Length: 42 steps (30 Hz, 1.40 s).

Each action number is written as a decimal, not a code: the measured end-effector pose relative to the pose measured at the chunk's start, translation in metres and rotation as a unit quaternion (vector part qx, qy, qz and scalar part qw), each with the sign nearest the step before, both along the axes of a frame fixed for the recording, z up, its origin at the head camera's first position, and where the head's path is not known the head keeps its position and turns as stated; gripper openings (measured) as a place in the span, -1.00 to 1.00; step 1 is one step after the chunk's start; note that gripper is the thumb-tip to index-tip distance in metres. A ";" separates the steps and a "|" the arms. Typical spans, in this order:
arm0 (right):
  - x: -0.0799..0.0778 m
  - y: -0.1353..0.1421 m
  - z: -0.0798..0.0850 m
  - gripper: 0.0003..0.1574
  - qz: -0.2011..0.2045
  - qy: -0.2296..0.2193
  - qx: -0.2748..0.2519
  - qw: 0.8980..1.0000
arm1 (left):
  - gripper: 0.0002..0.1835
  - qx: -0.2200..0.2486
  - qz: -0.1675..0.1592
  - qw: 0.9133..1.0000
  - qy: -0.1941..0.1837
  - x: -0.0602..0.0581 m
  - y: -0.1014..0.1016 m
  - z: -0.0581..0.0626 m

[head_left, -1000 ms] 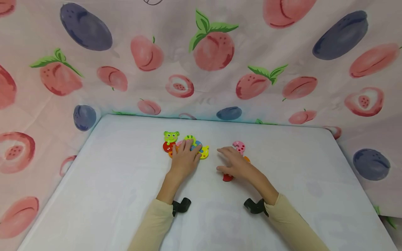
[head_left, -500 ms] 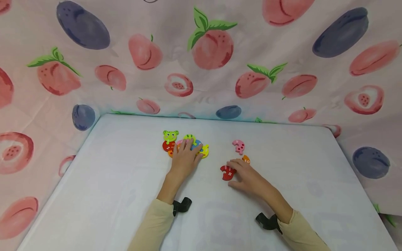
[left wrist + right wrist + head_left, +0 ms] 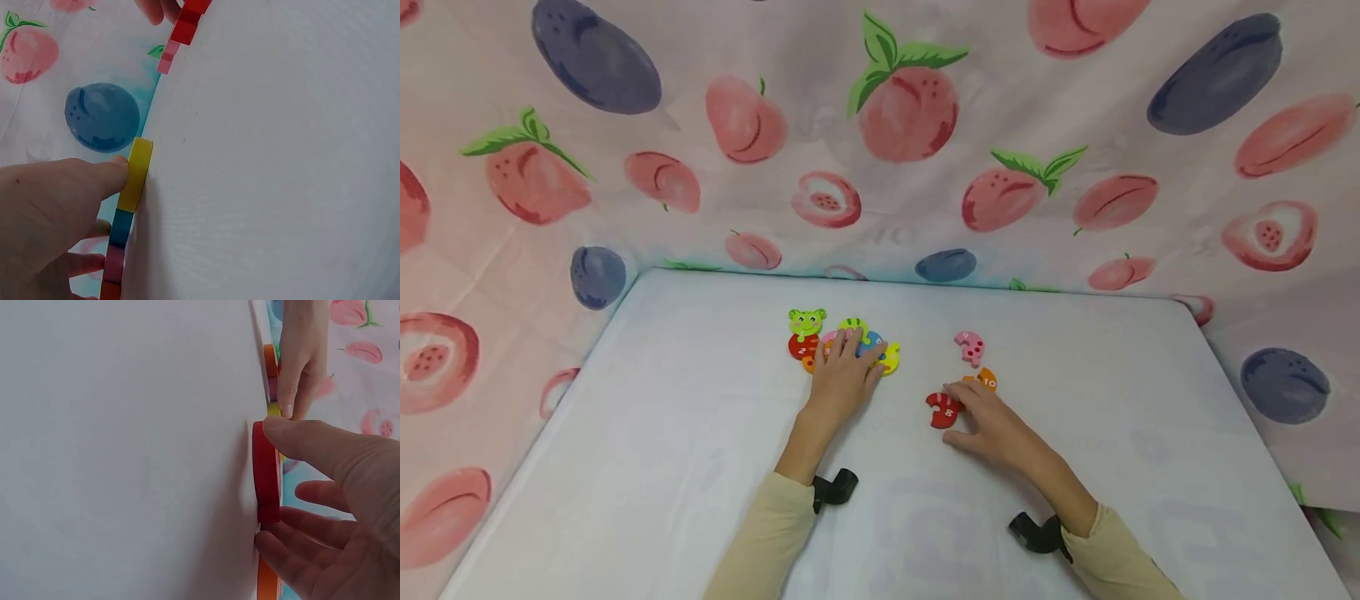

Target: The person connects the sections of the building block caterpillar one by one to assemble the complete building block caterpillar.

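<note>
My left hand (image 3: 841, 379) lies with fingers spread over a row of joined, numbered caterpillar puzzle pieces; its thumb rests at the yellow tail piece (image 3: 135, 175). Past the fingers show the green head piece (image 3: 807, 322), a red piece (image 3: 802, 347) marked 2, and a blue piece (image 3: 870, 342); the middle of the row is partly covered. My right hand (image 3: 996, 422) holds a loose red puzzle piece (image 3: 943, 411) marked 8 at its edges, between thumb and fingers. In the right wrist view, the thumb meets one end of this red piece (image 3: 267, 472).
A pink spotted piece (image 3: 972, 347) lies beyond my right hand. An orange piece (image 3: 987, 380) marked 10 sits right at its fingers, partly hidden. The white table (image 3: 700, 467) ends at a fruit-patterned cloth (image 3: 895, 200) at the back and sides.
My right hand has moved right and toward me, from over the loose pieces to the red one. The pink piece is uncovered, and more of the orange one shows. My left hand stays put.
</note>
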State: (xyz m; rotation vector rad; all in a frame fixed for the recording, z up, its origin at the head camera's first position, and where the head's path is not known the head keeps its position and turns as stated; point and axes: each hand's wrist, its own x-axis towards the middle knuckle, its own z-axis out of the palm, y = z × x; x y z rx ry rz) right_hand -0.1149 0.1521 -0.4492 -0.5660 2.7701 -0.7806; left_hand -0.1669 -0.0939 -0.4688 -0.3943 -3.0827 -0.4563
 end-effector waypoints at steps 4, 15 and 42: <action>0.004 0.000 -0.002 -0.14 0.003 0.000 0.010 1.000 | -0.54 0.010 -0.003 1.000 -0.002 0.001 0.001 0.001; 0.009 0.003 -0.008 -0.13 0.004 0.023 0.010 1.000 | -0.57 0.025 -0.014 1.000 0.004 0.001 0.001 -0.001; 0.002 -0.013 -0.015 -0.40 -0.057 0.058 -0.005 0.997 | -0.52 -0.001 -0.016 1.000 0.014 0.001 0.000 0.000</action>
